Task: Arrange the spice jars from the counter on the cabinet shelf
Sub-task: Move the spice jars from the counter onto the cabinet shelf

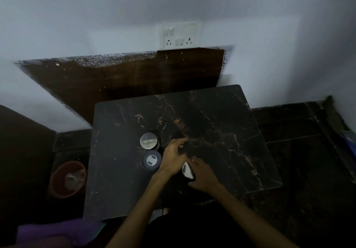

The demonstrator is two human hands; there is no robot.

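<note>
Spice jars are the business here, and three show their lids on the dark marbled counter (221, 132). One jar with a plain shiny lid (148, 141) stands just to the outer side of the left hand (173, 154), and a second jar with a dark-rimmed lid (151, 160) stands directly nearer the person from it, close by the left wrist. A third jar (187, 170) sits between the two hands, tilted so that its pale lid faces up and toward the left forearm.

The right hand (204, 176) has its fingers laid round the far side of that tilted jar and appears to grip it. The left hand's fingers are curled over something dark just ahead of the third jar; the light is too poor to say whether that is another jar or only shadow, so what it holds cannot be told.

By my reading, this is the pick-up step: at least three jars are on the counter and none has gone to a shelf. No cabinet shelf can be made out with certainty; a dark wooden recess (125, 78) lies beyond the hands, against the wall. The next move calls for a firm hold on the tilted jar, righting it, then lifting it clear of its neighbours.
</note>
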